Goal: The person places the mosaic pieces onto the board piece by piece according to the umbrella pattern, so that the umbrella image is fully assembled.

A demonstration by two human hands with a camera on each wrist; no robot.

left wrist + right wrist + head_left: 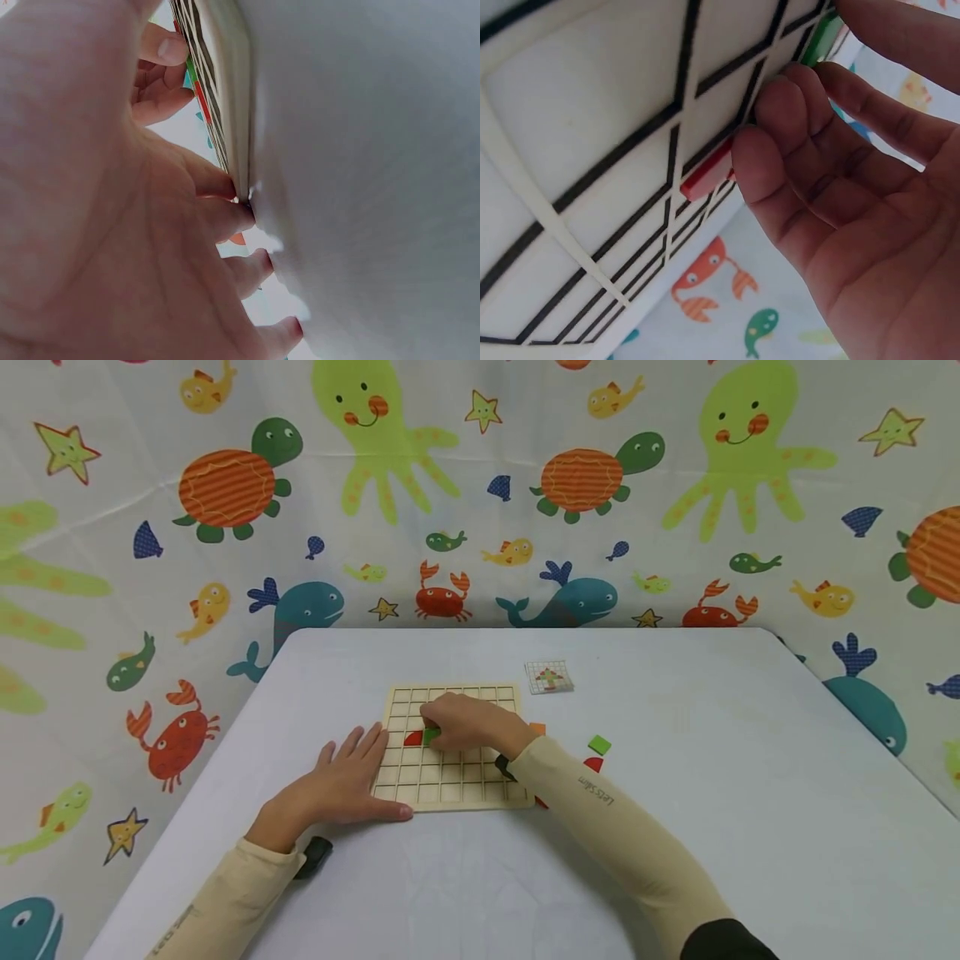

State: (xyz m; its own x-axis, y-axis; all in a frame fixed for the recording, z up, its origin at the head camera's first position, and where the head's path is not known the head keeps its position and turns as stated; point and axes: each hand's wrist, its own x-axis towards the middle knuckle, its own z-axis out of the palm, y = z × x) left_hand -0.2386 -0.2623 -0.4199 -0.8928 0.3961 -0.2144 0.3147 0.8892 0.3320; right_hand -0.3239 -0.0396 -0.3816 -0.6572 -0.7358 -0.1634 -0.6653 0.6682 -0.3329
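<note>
A wooden grid board [465, 792] lies flat on the white table. My left hand [347, 781] is spread beside it, fingers at its left edge and thumb at the front left corner. Over the board, my right hand [472, 724] has its thumb and index finger pinched about a green tile [431, 737]. A red rounded piece [414, 739] sits in the grid just left of it. The right wrist view shows the green tile [823, 37] between thumb and index, and a red piece [709, 172] by the curled fingers. The hand hides part of the grid.
Behind the board lies a picture card [549, 677] with a coloured pattern. Right of it are an orange piece [537, 728], a green tile [599, 745] and a red piece [593, 764], beside the right sleeve [607, 802]. A printed sea-animal cloth [480, 452] hangs behind.
</note>
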